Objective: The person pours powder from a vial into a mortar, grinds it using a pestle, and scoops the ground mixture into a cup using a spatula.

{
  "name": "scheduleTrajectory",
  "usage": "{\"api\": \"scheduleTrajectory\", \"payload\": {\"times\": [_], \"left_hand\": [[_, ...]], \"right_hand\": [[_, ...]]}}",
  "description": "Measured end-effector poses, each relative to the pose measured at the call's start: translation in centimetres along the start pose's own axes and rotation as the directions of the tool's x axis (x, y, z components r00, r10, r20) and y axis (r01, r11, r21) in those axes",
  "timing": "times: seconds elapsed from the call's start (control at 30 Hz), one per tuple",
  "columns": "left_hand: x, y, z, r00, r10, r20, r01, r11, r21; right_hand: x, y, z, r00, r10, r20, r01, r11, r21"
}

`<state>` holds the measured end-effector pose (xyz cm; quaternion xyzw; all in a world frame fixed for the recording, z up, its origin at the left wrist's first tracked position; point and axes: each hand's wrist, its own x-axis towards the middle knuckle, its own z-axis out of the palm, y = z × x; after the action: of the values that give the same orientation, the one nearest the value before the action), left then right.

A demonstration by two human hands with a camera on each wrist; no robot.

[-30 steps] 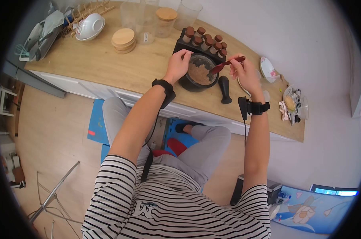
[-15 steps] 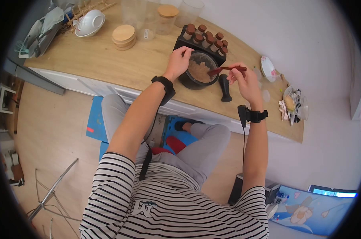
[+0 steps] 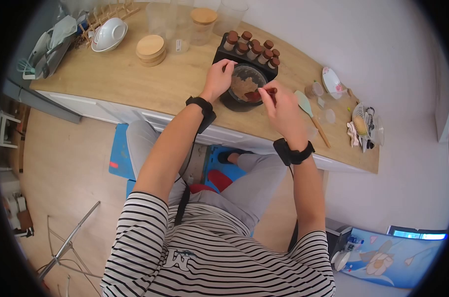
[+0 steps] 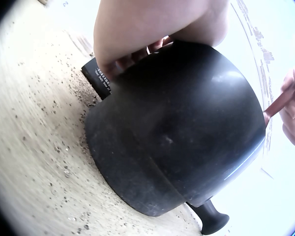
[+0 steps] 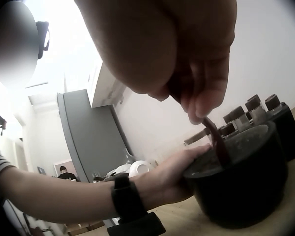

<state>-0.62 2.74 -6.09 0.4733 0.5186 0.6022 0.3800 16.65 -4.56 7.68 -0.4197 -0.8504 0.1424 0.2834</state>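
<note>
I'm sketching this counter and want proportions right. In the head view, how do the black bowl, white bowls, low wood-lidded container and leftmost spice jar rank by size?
1. Black bowl
2. White bowls and low wood-lidded container: too alike to rank
3. Leftmost spice jar

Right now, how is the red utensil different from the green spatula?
The red utensil is dark red, while the green spatula has a pale green head and a wood-coloured handle. The red utensil is held in the right hand, its end inside the black bowl; the green spatula lies on the wooden counter, outside the bowl. Both are handled utensils.
</note>
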Motion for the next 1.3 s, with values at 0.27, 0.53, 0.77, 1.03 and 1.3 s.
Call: {"api": "scheduleTrajectory", "payload": {"times": [0.27,0.53,0.77,1.03,1.3], "left_hand": [[0.3,-0.8,0.2,0.997,0.076,-0.014,-0.075,0.997,0.009],[0.7,-0.9,-0.4,0.997,0.026,0.066,-0.024,0.999,-0.032],[1.2,-0.8,-1.3,0.981,-0.061,0.182,0.087,0.986,-0.139],[1.3,-0.9,-1.5,0.97,-0.1,0.222,0.143,0.972,-0.189],[1.2,-0.7,-2.0,0.951,-0.132,0.278,0.182,0.969,-0.164]], "right_hand": [[1.8,0.8,0.3,0.995,-0.012,-0.101,0.007,0.999,-0.052],[2.0,-0.6,2.3,0.999,0.013,-0.036,-0.011,0.997,0.07],[4.1,-0.8,3.7,0.973,0.216,-0.081,-0.181,0.932,0.313],[4.5,0.3,1.8,0.84,0.539,-0.067,-0.441,0.749,0.495],[4.6,0.2,4.1,0.879,0.466,-0.099,-0.335,0.753,0.567]]}}
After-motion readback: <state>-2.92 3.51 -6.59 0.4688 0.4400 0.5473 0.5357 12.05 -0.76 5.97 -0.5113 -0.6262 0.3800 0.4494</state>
